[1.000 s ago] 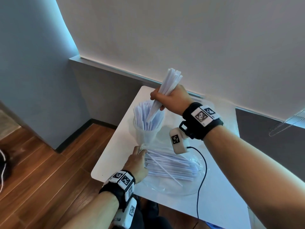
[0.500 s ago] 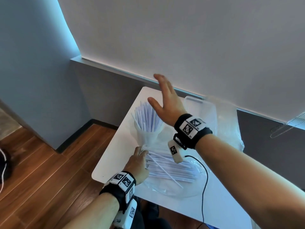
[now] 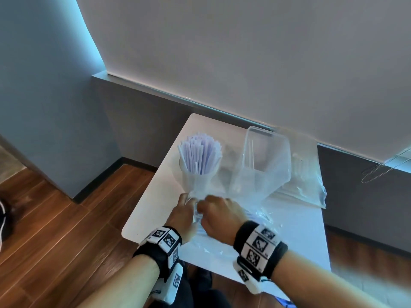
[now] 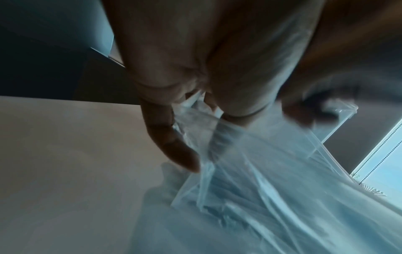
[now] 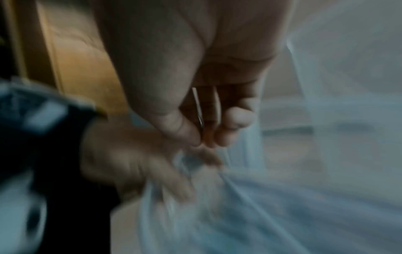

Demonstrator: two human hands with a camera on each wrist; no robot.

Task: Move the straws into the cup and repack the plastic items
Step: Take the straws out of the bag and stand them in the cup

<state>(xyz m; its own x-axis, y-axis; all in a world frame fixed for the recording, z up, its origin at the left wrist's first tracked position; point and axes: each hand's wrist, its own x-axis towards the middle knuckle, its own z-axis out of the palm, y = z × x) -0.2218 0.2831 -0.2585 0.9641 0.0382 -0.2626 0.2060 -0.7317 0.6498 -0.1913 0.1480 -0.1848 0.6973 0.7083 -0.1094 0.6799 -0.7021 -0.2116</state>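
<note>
A clear cup (image 3: 194, 183) stands at the table's left, packed with upright pale straws (image 3: 200, 154). In front of it lies a clear plastic bag (image 3: 253, 210) with several straws (image 4: 245, 201) still inside. My left hand (image 3: 189, 203) pinches the bag's gathered mouth; the left wrist view shows the film caught between thumb and fingers (image 4: 158, 134). My right hand (image 3: 204, 207) sits right beside it with fingers curled, and in the blurred right wrist view its fingertips (image 5: 230, 134) close on the same edge of film.
A clear rectangular plastic container (image 3: 266, 150) stands behind the bag, partly draped by film. Another crumpled clear bag (image 3: 309, 181) lies at the back right. The small white table (image 3: 153, 205) stands against a grey wall, wooden floor to its left.
My right hand dropped its bundle of straws into the cup, opened above it, then came down beside my left hand at the bag's mouth. The left hand kept its grip.
</note>
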